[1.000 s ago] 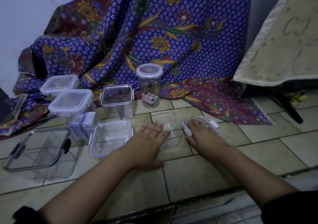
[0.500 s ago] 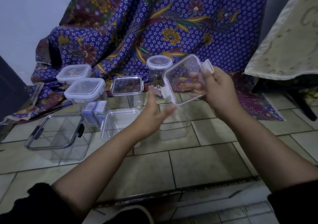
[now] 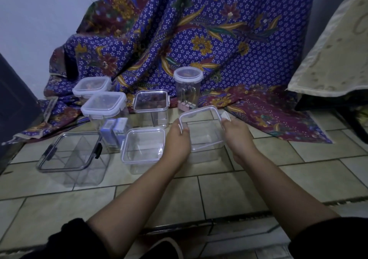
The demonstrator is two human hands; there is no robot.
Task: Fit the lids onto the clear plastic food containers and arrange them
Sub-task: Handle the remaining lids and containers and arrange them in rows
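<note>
Purple batik cloth (image 3: 179, 30) draped at back, cream cushion (image 3: 328, 55) rt, tiled floor (image 3: 219, 189).

Forearms stretched forward — left grip (image 3: 177, 139), right grip (image 3: 237, 137) near together, fingers curled, pinching.

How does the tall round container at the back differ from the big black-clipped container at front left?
The tall round container is cylindrical; the big black-clipped container is wide and rectangular. The round one has a white-rimmed lid, the big one a dark frame with black clips. The round one stands by the patterned cloth, the big one on bare tiles. Both are clear plastic.
</note>
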